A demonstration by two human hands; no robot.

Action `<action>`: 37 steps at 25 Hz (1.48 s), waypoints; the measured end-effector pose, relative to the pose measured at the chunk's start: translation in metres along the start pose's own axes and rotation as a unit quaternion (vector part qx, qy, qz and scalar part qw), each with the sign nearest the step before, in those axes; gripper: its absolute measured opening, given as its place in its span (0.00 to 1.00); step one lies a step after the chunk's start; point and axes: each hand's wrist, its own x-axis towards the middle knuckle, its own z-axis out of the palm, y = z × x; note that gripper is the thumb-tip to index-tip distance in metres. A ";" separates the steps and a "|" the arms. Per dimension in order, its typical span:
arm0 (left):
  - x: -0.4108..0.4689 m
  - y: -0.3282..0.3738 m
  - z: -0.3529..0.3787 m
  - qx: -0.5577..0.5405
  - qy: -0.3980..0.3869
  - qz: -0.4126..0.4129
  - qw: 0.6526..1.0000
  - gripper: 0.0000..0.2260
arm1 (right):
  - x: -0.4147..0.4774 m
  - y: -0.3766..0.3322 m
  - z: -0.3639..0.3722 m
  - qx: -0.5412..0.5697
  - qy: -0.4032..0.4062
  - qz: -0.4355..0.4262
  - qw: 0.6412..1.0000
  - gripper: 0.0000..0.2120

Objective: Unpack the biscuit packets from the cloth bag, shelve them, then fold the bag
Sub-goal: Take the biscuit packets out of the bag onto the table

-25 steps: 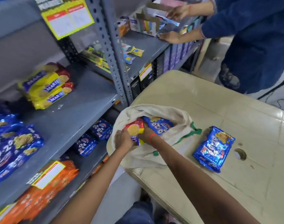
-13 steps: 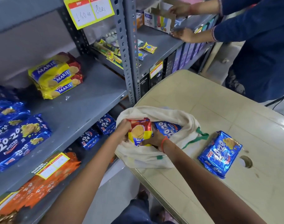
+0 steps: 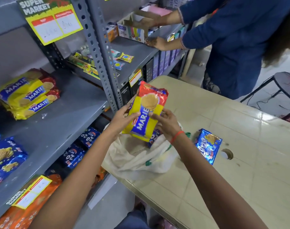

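Two hands, left [image 3: 122, 117] and right [image 3: 165, 120], gripping a Marie packet [image 3: 145, 111] above the cloth bag [image 3: 137, 159] on the counter [image 3: 240, 146].

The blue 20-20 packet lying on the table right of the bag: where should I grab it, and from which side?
Take the blue 20-20 packet across its narrow width, at mid-length, coming down from above. It lies flat and alone on the table, long axis running roughly toward you, with both long edges free. The right hand is nearer, though it is now on the Marie packet.
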 end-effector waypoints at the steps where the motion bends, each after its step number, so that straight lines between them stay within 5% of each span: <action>1: 0.002 0.008 0.008 -0.005 -0.004 0.030 1.000 0.15 | -0.002 -0.008 -0.007 0.020 0.022 -0.022 0.999 0.18; 5: 0.012 0.017 0.083 -0.001 -0.069 0.068 0.995 0.19 | -0.022 -0.025 -0.062 0.019 0.160 -0.094 0.982 0.16; 8: 0.007 0.006 0.162 -0.012 -0.128 0.026 0.991 0.18 | -0.043 -0.020 -0.122 -0.039 0.233 -0.131 0.963 0.03; 13: -0.011 -0.027 0.275 0.098 -0.205 0.028 0.974 0.16 | -0.076 0.007 -0.220 -0.116 0.380 -0.078 0.915 0.13; 19: -0.034 -0.058 0.352 0.259 -0.303 0.028 0.916 0.20 | -0.101 0.042 -0.300 -0.145 0.392 0.045 0.907 0.14; 26: -0.034 -0.076 0.365 0.256 -0.379 -0.046 0.888 0.24 | -0.102 0.052 -0.314 -0.216 0.358 0.125 0.900 0.17; 30: -0.037 -0.059 0.338 0.217 -0.280 -0.018 0.935 0.20 | -0.089 0.033 -0.267 -0.373 0.426 0.003 0.824 0.20; 33: -0.032 -0.042 0.273 0.165 -0.131 0.005 0.978 0.10 | -0.068 0.018 -0.203 -0.479 0.338 -0.071 0.807 0.23; 37: -0.026 -0.033 0.169 0.195 0.059 0.035 0.978 0.07 | -0.045 0.016 -0.103 -0.486 0.161 -0.194 0.837 0.18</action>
